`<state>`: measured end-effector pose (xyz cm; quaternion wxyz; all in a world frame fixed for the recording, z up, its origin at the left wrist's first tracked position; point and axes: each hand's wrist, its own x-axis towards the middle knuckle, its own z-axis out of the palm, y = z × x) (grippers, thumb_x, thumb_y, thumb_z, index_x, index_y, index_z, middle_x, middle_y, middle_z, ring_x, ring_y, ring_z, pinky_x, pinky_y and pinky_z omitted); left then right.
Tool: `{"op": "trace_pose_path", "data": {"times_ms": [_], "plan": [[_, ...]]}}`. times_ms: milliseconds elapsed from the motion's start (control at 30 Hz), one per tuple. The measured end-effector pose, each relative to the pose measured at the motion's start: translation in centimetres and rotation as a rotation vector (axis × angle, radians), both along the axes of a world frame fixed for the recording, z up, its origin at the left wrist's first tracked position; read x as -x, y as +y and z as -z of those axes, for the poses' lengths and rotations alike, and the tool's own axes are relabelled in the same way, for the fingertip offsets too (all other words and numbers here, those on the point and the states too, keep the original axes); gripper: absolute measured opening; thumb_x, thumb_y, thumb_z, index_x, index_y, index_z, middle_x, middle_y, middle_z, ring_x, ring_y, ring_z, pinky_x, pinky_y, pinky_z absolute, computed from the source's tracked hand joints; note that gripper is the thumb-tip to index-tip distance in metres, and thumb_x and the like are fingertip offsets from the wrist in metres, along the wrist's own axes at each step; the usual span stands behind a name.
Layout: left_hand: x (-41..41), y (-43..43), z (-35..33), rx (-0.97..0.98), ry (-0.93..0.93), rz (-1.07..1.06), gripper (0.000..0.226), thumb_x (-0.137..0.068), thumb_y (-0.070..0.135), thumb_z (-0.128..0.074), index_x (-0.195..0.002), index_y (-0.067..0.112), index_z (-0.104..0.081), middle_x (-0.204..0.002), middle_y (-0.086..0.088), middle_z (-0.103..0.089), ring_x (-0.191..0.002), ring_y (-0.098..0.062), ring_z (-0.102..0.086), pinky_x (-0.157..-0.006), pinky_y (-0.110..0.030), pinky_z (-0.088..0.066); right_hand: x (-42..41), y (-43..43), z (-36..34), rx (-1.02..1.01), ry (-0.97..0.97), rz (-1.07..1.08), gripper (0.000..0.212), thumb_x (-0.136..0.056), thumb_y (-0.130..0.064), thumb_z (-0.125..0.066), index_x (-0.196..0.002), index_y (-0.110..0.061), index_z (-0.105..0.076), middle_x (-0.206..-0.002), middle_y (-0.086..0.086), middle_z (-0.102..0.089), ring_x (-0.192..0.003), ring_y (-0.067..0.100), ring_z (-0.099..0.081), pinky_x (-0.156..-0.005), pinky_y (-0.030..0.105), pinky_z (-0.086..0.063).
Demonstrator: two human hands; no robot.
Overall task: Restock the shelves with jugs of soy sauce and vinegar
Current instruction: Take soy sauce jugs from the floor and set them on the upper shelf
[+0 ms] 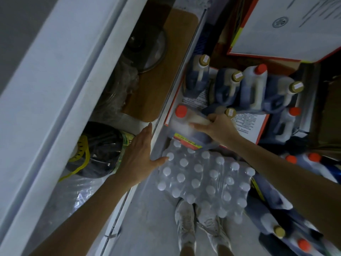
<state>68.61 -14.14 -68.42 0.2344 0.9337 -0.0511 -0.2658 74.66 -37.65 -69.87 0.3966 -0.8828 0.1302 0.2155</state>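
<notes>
A white jug with a red cap (181,119) is blurred with motion at the front left of a red-edged box (249,124); my right hand (215,126) is shut on its handle. Behind it on the box stand several dark jugs with gold caps (201,74) and a white red-capped jug (256,84). More jugs (295,235) lie at the lower right. My left hand (142,154) rests flat and open on the white shelf edge (156,143), holding nothing.
A shrink-wrapped pack of clear water bottles (203,180) stands on the floor in front of my white shoes (186,224). On the shelf to the left are a wooden board (162,74), a glass pot lid (145,47) and a dark bag (97,150). Another printed box (287,28) sits at top right.
</notes>
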Motion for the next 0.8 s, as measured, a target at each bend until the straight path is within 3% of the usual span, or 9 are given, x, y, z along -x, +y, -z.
{"op": "trace_pose_path", "data": {"times_ms": [100, 167, 233, 300, 400, 467, 533, 667, 800], "plan": [[-0.8, -0.5, -0.1, 0.195, -0.019, -0.022, 0.112, -0.070, 0.057, -0.072, -0.149, 0.023, -0.001, -0.160, 0.000, -0.008, -0.147, -0.017, -0.013, -0.118, -0.031, -0.017, 1.3, -1.0, -1.9, -0.067, 0.011, -0.090, 0.052, -0.074, -0.037, -0.079, -0.054, -0.013, -0.037, -0.049, -0.001, -0.033, -0.047, 0.010, -0.032, -0.046, 0.023, -0.022], [-1.0, -0.6, -0.6, 0.241, 0.052, 0.014, 0.122, -0.067, 0.042, -0.083, -0.145, 0.030, 0.010, -0.160, 0.006, 0.002, -0.144, -0.007, -0.005, -0.114, -0.024, -0.013, 2.4, -1.5, -3.4, -0.154, 0.015, -0.125, 0.052, -0.072, -0.035, -0.080, -0.054, -0.012, -0.037, -0.048, -0.004, -0.030, -0.044, 0.006, -0.028, -0.046, 0.022, -0.021], [-0.9, -0.3, -1.1, 0.231, 0.117, 0.083, 0.131, -0.060, 0.043, -0.085, -0.141, 0.036, 0.018, -0.155, 0.020, 0.007, -0.136, 0.006, 0.000, -0.112, -0.019, -0.014, 3.3, -1.8, -5.2, -0.225, 0.044, -0.158, 0.054, -0.070, -0.036, -0.082, -0.051, -0.014, -0.036, -0.043, -0.011, -0.028, -0.041, 0.006, -0.028, -0.045, 0.019, -0.020], [-0.5, -0.3, -1.9, 0.273, 0.165, 0.121, 0.133, -0.055, 0.047, -0.087, -0.143, 0.040, 0.012, -0.151, 0.027, -0.007, -0.133, 0.013, -0.009, -0.110, -0.015, -0.022, 3.8, -1.8, -6.9, -0.270, 0.072, -0.200, 0.057, -0.068, -0.038, -0.082, -0.048, -0.018, -0.033, -0.040, -0.011, -0.026, -0.041, 0.006, -0.028, -0.046, 0.019, -0.020], [1.0, -1.4, -2.7, 0.521, 0.281, -0.012, 0.119, -0.057, 0.016, -0.090, -0.147, 0.026, -0.012, -0.131, 0.031, -0.037, -0.115, 0.028, -0.036, -0.090, 0.001, -0.034, 4.3, -1.8, -9.2, -0.321, 0.085, -0.235, 0.056, -0.067, -0.040, -0.081, -0.047, -0.018, -0.033, -0.041, -0.011, -0.027, -0.040, 0.006, -0.028, -0.045, 0.019, -0.020], [1.7, -2.1, -3.7, 0.642, 0.331, -0.126, 0.112, -0.054, 0.009, -0.088, -0.144, 0.022, -0.022, -0.122, 0.034, -0.049, -0.110, 0.026, -0.044, -0.084, 0.000, -0.039, 4.4, -2.0, -10.3, -0.348, 0.074, -0.220, 0.055, -0.067, -0.038, -0.080, -0.046, -0.019, -0.033, -0.040, -0.011, -0.028, -0.039, 0.005, -0.029, -0.043, 0.016, -0.021], [2.1, -2.5, -4.6, 0.699, 0.322, -0.200, 0.102, -0.052, 0.017, -0.089, -0.135, 0.030, -0.031, -0.117, 0.035, -0.056, -0.112, 0.018, -0.050, -0.085, -0.005, -0.042, 4.3, -2.3, -11.2, -0.399, 0.044, -0.193, 0.053, -0.061, -0.044, -0.078, -0.046, -0.019, -0.034, -0.041, -0.011, -0.029, -0.041, 0.006, -0.029, -0.045, 0.018, -0.022], [2.9, -4.0, -6.9, 0.792, 0.271, -0.368, 0.083, -0.044, 0.034, -0.090, -0.116, 0.029, -0.049, -0.110, 0.014, -0.068, -0.107, -0.004, -0.063, -0.083, -0.023, -0.053, 3.0, -3.1, -13.6, -0.363, -0.022, -0.177, 0.071, -0.050, -0.062, -0.070, -0.070, 0.005, -0.058, -0.065, 0.020, -0.052, -0.058, 0.029, -0.044, -0.058, 0.034, -0.035], [4.4, -6.2, -9.6, 0.954, 0.238, -0.563, 0.065, -0.050, 0.018, -0.091, -0.107, 0.016, -0.059, -0.093, 0.005, -0.074, -0.090, -0.012, -0.070, -0.070, -0.020, -0.054, 1.8, -3.7, -16.1, -0.497, 0.008, -0.028, 0.064, -0.056, -0.059, -0.070, -0.088, -0.003, -0.068, -0.078, 0.009, -0.062, -0.071, 0.015, -0.058, -0.072, 0.034, -0.043]]}}
